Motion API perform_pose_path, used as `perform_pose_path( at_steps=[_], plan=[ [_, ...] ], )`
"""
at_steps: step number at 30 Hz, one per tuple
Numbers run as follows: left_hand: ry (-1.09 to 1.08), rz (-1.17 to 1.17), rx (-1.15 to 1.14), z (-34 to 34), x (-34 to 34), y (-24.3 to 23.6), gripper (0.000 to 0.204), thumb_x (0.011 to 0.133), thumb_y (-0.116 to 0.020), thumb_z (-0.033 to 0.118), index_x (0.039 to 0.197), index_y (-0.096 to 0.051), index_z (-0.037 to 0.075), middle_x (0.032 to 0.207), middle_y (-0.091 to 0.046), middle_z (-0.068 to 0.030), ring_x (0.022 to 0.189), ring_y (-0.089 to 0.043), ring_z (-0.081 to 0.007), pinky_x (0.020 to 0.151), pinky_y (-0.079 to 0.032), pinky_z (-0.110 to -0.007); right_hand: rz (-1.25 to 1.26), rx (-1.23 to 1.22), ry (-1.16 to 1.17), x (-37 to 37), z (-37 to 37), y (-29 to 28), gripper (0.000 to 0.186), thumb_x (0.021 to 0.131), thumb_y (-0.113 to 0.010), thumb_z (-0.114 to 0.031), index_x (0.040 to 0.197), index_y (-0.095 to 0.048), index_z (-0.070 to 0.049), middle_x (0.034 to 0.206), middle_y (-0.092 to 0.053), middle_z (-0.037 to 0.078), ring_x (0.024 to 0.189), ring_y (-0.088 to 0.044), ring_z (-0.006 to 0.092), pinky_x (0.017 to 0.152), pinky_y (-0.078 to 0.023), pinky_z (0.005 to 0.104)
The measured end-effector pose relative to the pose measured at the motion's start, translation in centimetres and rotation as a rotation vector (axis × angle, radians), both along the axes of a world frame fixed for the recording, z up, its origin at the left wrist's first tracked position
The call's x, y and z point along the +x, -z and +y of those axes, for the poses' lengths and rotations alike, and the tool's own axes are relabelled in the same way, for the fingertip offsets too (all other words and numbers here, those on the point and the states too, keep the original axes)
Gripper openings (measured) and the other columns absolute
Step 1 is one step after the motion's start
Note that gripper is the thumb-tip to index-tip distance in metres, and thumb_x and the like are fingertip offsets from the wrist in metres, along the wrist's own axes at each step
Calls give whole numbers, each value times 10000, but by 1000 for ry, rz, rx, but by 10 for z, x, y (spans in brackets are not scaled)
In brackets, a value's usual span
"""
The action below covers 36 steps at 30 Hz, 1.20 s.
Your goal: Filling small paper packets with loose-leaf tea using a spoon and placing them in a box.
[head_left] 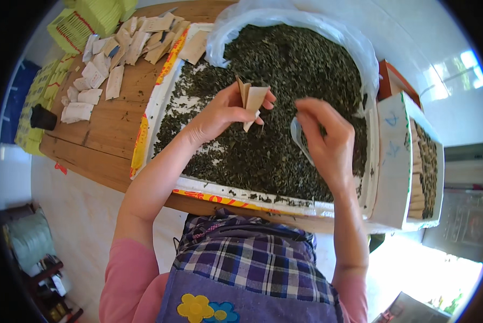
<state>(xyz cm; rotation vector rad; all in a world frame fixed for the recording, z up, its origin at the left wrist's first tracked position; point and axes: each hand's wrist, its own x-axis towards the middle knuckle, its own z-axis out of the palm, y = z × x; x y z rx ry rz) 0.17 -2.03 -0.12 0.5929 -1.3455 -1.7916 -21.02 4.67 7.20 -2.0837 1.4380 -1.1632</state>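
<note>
Over a shallow white tray (220,187) spread with dark dried leaves (252,164), my left hand (233,107) grips a small brown paper packet (256,98). The packet is upright, its top spread apart between thumb and fingers; what is inside it does not show. To the right, my right hand (327,137) is closed around a small, pale translucent spoon (297,134), whose bowl rests low near the leaves. Its fingertips are slightly blurred. One loose paper packet (194,47) lies at the tray's upper left corner.
A clear plastic bag (220,40) rims the far side of the leaves. On the wooden table (104,140) at left lie many paper packets (144,43), a black cup (43,117) and yellow-green packs (39,89). At right stands a white box (395,167) of filled packets (421,172).
</note>
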Motion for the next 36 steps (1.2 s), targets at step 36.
perform_pose_path(
  at_steps=[36],
  plan=[
    [-86, -366, -302, -6, 4, 19, 659, 803, -660, 317, 1368, -472, 37, 1349, -512, -97, 1165, -514, -200, 946, -426, -343, 469, -30, 1044, -319, 129, -91, 102, 847, -648, -94, 898, -667, -8, 693, -666, 69, 634, -653, 110, 614, -521, 264]
  ],
)
